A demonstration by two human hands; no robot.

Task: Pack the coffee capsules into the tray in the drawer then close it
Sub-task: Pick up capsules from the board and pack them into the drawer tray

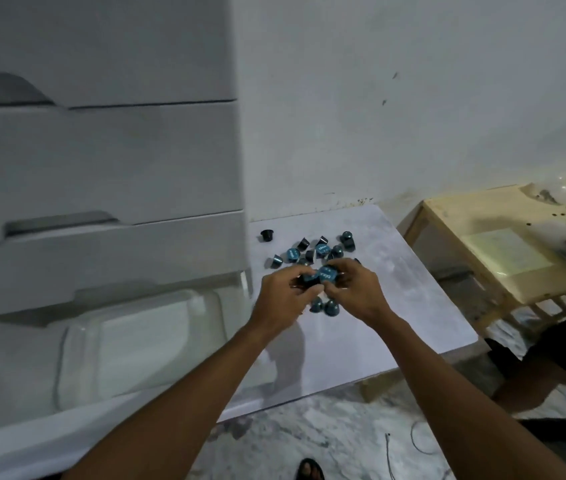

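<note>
Cupping capsules (321,277), left hand (283,294), right hand (356,289), fingers curled

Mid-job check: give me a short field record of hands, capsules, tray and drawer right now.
left hand: fingers curled round held capsules, over the table
right hand: also grips held capsules, meeting the left hand
loose capsules: scattered on the table beyond the hands; a few lie under them
lone black capsule: apart, at the table's far left
drawer: bottom one, pulled out
tray: clear, inside the drawer; no capsules visible in it
</note>
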